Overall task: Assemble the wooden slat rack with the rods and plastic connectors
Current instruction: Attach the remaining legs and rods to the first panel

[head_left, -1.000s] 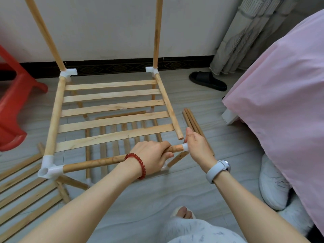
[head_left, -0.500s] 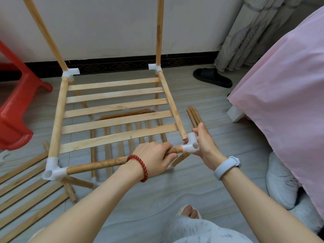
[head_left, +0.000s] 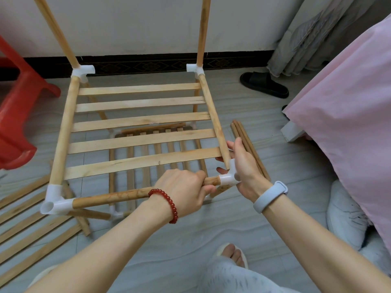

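On the grey floor (head_left: pixel 211 235) by the wall, our left hand (head_left: pixel 182 192) grips the front rod (head_left: pixel 114 197) while our right hand (head_left: pixel 243 166) holds the white corner connector (head_left: pixel 228 178) joining it to the slat rack (head_left: pixel 139 138); spare rods (head_left: pixel 247 142) lie just beside
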